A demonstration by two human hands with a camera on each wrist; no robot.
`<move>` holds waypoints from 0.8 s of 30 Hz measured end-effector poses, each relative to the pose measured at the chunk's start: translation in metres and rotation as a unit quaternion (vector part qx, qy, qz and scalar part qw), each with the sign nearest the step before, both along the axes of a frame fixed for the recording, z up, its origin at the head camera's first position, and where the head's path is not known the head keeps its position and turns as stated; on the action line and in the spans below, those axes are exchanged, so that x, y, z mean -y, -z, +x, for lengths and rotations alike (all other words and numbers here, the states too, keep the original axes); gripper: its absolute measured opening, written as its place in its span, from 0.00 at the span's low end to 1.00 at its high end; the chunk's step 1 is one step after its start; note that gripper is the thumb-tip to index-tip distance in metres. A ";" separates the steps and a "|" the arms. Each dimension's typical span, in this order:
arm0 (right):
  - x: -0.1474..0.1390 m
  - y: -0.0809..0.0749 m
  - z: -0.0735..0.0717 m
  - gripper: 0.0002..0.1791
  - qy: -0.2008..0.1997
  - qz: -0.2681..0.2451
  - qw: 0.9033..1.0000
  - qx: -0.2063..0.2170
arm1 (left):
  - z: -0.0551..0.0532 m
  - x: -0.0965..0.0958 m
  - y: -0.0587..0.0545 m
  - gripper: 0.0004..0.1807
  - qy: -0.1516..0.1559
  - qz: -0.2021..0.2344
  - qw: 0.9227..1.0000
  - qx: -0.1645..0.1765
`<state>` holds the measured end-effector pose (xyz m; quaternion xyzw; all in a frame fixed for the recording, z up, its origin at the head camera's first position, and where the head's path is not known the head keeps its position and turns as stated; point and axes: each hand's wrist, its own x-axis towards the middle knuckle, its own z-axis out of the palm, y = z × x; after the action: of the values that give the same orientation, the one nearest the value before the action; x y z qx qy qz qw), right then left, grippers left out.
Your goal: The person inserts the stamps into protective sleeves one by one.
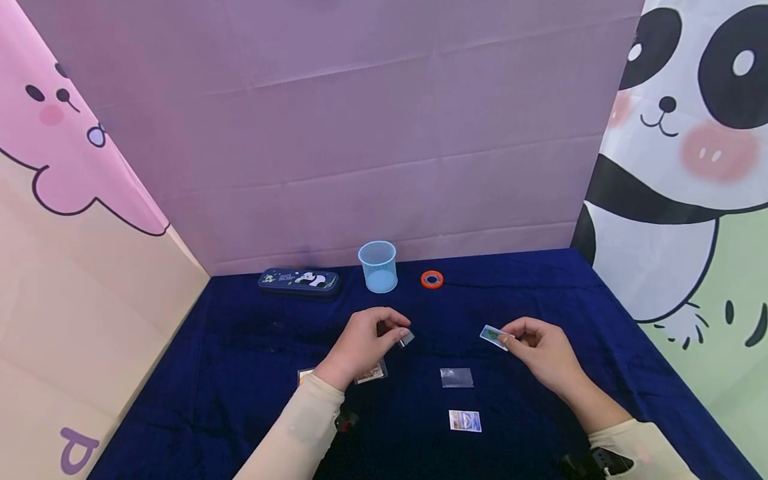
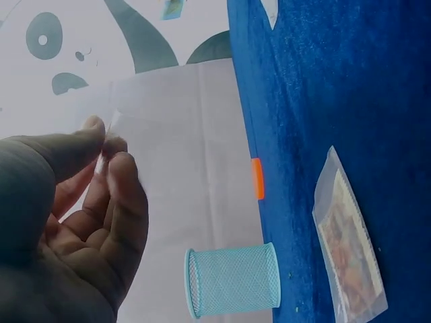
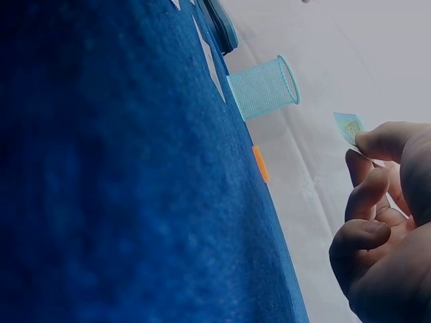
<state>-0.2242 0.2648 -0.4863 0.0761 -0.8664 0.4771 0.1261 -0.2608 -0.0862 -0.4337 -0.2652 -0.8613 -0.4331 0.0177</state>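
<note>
My left hand (image 1: 365, 341) pinches a small clear plastic sleeve (image 1: 407, 339) between thumb and fingertips, above the table's middle. The sleeve (image 2: 114, 124) is see-through and hard to make out in the left wrist view. To the right, my right hand (image 1: 545, 352) holds a blue-green stamp (image 1: 493, 336) by one end with thumb and finger; the stamp (image 3: 348, 126) stands clear of the cloth. Between the hands lie another clear sleeve (image 1: 457, 378) and, nearer me, a bluish stamp (image 1: 465, 421). Beneath my left wrist are a sleeved brown stamp (image 1: 371, 373) and a second, mostly hidden one (image 1: 305, 376).
Along the back of the dark blue cloth (image 1: 516, 287) stand a panda pencil case (image 1: 299, 283), a light blue mesh cup (image 1: 379, 268) and an orange tape roll (image 1: 432, 279). Fabric walls (image 1: 384, 133) enclose the back and sides.
</note>
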 end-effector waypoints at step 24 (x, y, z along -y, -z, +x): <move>0.001 -0.009 0.001 0.08 -0.005 -0.016 1.000 0.017 | -0.002 0.019 -0.018 0.02 -0.057 0.053 0.996 -0.040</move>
<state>-0.2233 0.2635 -0.4772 0.0699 -0.8604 0.4926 0.1103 -0.2632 -0.1054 -0.4159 -0.2311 -0.8497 -0.4651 0.0910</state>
